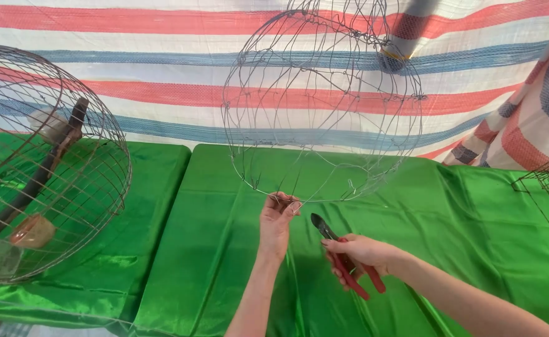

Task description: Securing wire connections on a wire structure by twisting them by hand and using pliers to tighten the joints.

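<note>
While hanging above the green worktop (224, 262), the wire frame (322, 103) is pinched at its lower rim by the left hand (278, 218). Just right of that, the right hand (360, 254) grips red-handled pliers (344, 256). A round cage (43, 165) stands far left of the frame.

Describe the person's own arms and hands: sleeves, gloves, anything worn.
Both forearms are bare as far as the picture shows, with no sleeves in view. The left hand and the right hand wear no gloves. No rings, watch or bracelets can be made out. The upper arms lie outside the frame.
</note>
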